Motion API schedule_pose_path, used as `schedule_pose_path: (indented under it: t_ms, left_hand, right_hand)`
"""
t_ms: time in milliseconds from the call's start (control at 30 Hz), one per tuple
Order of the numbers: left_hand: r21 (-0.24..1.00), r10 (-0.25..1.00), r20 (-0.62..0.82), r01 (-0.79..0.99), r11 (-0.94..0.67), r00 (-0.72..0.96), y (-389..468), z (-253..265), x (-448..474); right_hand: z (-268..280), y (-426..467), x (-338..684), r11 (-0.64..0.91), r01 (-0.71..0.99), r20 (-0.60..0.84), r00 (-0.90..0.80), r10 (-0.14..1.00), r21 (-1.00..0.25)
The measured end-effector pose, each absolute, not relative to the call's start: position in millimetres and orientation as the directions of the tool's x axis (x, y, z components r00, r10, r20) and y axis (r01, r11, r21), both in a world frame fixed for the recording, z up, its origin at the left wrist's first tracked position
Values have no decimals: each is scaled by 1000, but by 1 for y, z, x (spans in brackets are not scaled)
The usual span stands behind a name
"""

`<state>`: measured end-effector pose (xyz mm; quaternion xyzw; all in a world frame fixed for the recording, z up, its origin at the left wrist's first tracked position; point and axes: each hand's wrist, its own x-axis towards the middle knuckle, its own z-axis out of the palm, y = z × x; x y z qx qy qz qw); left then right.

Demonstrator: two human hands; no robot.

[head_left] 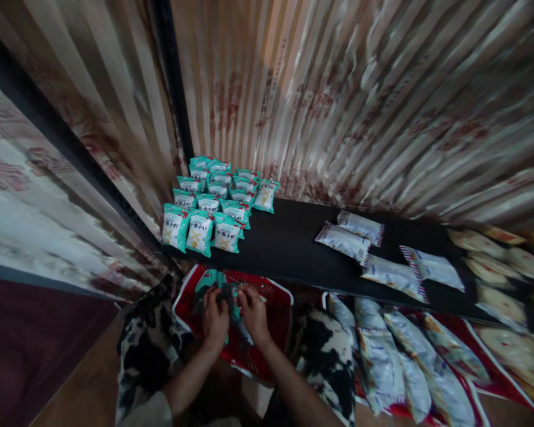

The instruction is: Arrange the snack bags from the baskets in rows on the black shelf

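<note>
My left hand (216,317) and my right hand (253,314) are both inside a red basket (281,308) between my knees. The fingers of each hand are bent around small teal snack packets (235,308), partly covered by the hands and slightly blurred. Another teal packet (208,277) lies by the basket's far left rim. Just beyond the basket, several teal-and-white snack packets (200,230) stand in close rows at the left end of a black shelf (289,237).
Farther right on the shelf lie several white packets (345,240) and round pale packaged items (502,302). Below its edge, a second red basket (476,397) holds several larger silvery bags (380,362). A dark post (173,77) and patterned curtains (320,101) stand behind and left.
</note>
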<state>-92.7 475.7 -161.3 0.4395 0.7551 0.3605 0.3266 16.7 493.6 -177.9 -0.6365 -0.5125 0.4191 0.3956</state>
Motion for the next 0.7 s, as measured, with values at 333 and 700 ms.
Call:
schedule_pose_path:
  t_ms: [333,700]
  left_hand:
    - [739,773,-294,380,557,-562,498,-197,-130]
    - [734,717,-243,359,577,-654,506,-231,-139]
  right_hand:
    - [-214,512,-27,-415,317,-461,-83,883,-853]
    - [-244,517,-39,-528,72,-533,-120,838,-846]
